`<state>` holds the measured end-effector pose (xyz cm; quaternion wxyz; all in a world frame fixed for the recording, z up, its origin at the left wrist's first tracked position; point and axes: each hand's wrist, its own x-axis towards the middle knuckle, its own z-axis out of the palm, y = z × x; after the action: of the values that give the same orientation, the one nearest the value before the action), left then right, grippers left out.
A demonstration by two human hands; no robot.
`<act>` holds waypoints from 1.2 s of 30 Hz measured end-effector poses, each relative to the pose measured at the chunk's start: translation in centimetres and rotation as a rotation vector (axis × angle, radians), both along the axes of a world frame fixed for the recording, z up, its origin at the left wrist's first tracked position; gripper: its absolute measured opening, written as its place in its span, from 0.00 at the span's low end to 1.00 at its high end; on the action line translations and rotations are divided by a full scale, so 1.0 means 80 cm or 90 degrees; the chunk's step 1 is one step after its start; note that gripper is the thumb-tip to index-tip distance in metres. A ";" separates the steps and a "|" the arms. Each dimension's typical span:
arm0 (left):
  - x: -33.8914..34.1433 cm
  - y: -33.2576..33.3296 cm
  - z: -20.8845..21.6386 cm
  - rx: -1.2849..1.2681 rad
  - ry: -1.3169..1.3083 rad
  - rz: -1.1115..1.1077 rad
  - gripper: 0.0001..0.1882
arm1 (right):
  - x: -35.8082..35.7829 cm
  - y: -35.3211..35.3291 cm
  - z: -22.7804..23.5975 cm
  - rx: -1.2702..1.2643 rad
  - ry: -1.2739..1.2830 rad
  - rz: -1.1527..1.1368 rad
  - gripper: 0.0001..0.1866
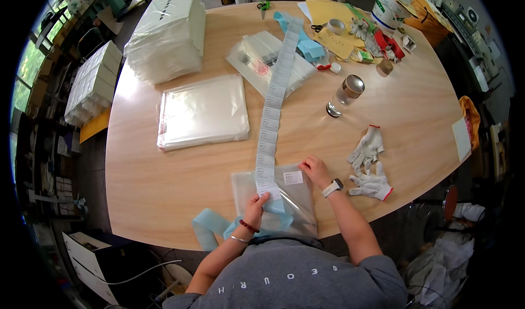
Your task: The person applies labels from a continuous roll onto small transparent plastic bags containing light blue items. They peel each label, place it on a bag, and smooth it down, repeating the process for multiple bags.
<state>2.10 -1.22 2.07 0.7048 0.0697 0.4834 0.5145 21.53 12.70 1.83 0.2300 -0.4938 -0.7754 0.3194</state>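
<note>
My left hand (257, 208) is closed on a long strip of white labels (269, 134), thumb on top near its lower end. The strip runs away from me up the table. Pale blue backing (210, 224) curls from under that hand toward the table's near edge. Beneath lies a clear plastic bag (301, 205) with one white label (293, 177) stuck near its upper right. My right hand (316, 172) has its fingers curled at the bag's top right corner, seeming to pinch the edge beside the label; the fingertips are small in view.
Left of the strip lies a stack of clear bags (203, 112), with a taller stack (167, 35) behind. A printed bag pile (257, 62) sits under the strip. To the right are a glass bottle (345, 95) and white gloves (372, 183). Papers (334, 43) and tools clutter the far right.
</note>
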 end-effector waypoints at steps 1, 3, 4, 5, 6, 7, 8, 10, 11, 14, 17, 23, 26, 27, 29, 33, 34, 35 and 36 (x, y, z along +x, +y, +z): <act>-0.001 0.000 -0.002 0.000 0.002 -0.002 0.11 | -0.001 -0.002 0.002 0.049 -0.021 0.013 0.06; -0.002 0.000 -0.004 0.003 0.008 -0.009 0.12 | -0.003 -0.004 0.012 0.159 -0.020 0.038 0.06; -0.003 -0.001 -0.004 0.006 0.014 -0.012 0.12 | -0.005 -0.003 0.021 0.220 0.005 0.050 0.06; -0.004 -0.001 -0.005 0.009 0.019 -0.016 0.12 | -0.007 -0.003 0.029 0.281 0.029 0.063 0.06; -0.005 -0.001 -0.008 0.015 0.018 -0.020 0.11 | -0.010 -0.007 0.039 0.299 0.034 0.053 0.06; -0.007 -0.001 -0.011 0.020 0.015 -0.025 0.11 | -0.012 -0.013 0.048 0.316 0.037 0.043 0.06; -0.008 -0.001 -0.011 0.026 0.013 -0.031 0.11 | -0.014 -0.019 0.052 0.333 0.040 0.033 0.06; -0.015 0.003 -0.005 0.049 -0.010 -0.016 0.11 | -0.017 -0.035 0.046 0.045 0.165 0.023 0.06; -0.017 0.005 0.002 0.060 -0.024 -0.010 0.11 | -0.018 -0.046 0.043 -0.100 0.223 0.017 0.07; -0.018 0.018 0.040 0.118 -0.146 0.015 0.10 | -0.027 -0.085 0.039 -0.397 0.107 0.154 0.09; -0.009 0.026 -0.003 0.093 -0.118 -0.065 0.11 | -0.026 -0.111 -0.017 -0.314 0.297 0.073 0.08; 0.003 0.017 -0.008 0.079 0.049 -0.120 0.11 | -0.042 -0.106 0.018 -0.213 0.286 -0.009 0.14; -0.002 0.029 -0.004 0.036 -0.016 -0.090 0.10 | -0.045 -0.107 0.042 -0.144 0.229 0.044 0.16; -0.004 0.031 -0.004 0.009 -0.040 -0.082 0.10 | -0.044 -0.106 0.043 -0.075 0.178 0.070 0.16; -0.006 0.028 -0.009 -0.007 0.013 -0.105 0.11 | -0.040 -0.102 0.044 0.066 0.074 0.122 0.17; 0.001 0.020 -0.021 -0.019 0.044 -0.073 0.12 | -0.032 -0.110 0.044 0.184 0.088 0.161 0.13; 0.001 0.020 -0.021 -0.019 0.012 -0.034 0.12 | -0.034 -0.116 0.061 0.227 0.095 0.157 0.13; 0.002 0.021 -0.020 -0.016 -0.020 0.004 0.12 | -0.035 -0.119 0.071 0.273 0.101 0.152 0.12; 0.002 0.022 -0.018 -0.014 -0.051 0.042 0.12 | -0.032 -0.118 0.074 0.241 0.149 0.145 0.11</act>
<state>2.26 0.54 0.62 0.7069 0.0253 0.4623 0.5347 18.95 3.23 7.71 0.3694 -0.3108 -0.8402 0.2472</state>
